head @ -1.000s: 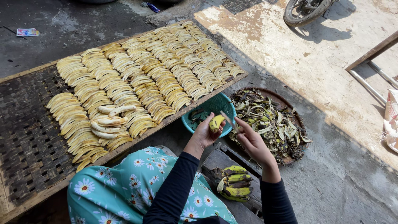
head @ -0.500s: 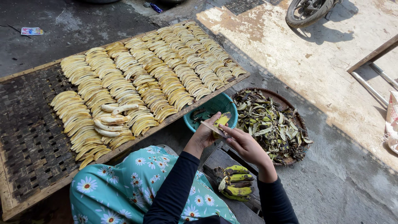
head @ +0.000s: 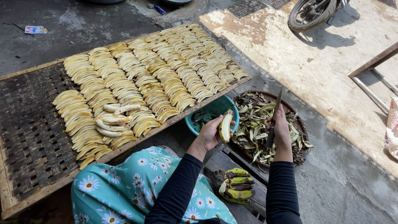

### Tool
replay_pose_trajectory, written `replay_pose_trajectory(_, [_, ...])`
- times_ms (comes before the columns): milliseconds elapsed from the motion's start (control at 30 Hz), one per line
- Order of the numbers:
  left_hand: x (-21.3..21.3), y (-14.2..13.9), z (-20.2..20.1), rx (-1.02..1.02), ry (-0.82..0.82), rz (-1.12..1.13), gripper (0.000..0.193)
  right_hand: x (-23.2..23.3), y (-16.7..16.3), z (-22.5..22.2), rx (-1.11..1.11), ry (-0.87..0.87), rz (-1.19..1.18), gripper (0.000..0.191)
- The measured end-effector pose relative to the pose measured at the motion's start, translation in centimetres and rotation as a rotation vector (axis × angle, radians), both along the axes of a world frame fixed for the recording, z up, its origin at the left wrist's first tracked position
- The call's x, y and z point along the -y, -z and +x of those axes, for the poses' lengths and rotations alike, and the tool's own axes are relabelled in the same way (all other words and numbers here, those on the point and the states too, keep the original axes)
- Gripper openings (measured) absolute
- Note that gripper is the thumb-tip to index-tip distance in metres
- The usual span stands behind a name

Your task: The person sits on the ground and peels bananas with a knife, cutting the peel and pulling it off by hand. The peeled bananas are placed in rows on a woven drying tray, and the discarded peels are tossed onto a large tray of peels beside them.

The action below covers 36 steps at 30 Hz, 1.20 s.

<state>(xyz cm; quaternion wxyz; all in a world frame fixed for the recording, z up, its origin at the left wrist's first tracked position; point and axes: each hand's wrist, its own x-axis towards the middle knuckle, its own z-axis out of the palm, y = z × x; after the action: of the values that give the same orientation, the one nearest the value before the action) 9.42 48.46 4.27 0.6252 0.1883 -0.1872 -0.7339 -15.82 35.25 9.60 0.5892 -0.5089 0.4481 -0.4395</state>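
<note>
My left hand (head: 212, 132) holds a peeled, yellowish banana (head: 225, 125) upright over the teal bowl (head: 217, 108). To its right, my right hand (head: 280, 130) grips a knife (head: 274, 113), blade pointing up and away, above the round basket of banana peels (head: 290, 103). The two hands are apart. A small bunch of unpeeled green-yellow bananas (head: 236, 185) lies on a wooden crate (head: 257, 198) between my arms.
A large woven drying rack (head: 25, 137) at left carries rows of sliced banana pieces (head: 145, 79), with three whole peeled bananas (head: 114, 120) lying on top. A motorbike wheel (head: 309, 12) stands at top right, a metal frame (head: 373, 79) at right.
My hands have drawn apart: the right hand with the knife moved right over the peel basket, and the left hand now holds the banana upright.
</note>
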Motion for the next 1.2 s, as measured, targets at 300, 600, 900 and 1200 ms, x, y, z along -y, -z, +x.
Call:
replay_pose_trajectory(300, [3.8,2.5,-2.7,0.331,-0.301,-0.054,0.038,-3.6,0.0,5.9,-0.115,-0.22,-0.173,0.043])
replay_pose_trajectory(600, [2.9,1.6,-3.8,0.563,-0.463,-0.205,0.028,-8.0,-0.8,11.6,-0.258,-0.093,-0.502,0.018])
replay_pose_trajectory(900, [1.6,1.6,-2.2,0.279,-0.332,-0.164,0.03,-6.9,1.7,10.5,0.058,-0.13,-0.153,0.016])
replay_pose_trajectory(1200, [2.2,3.2,2.1,-0.131,-0.62,0.171,0.037,-1.9,4.3,2.6,-0.027,0.282,-0.191,0.028])
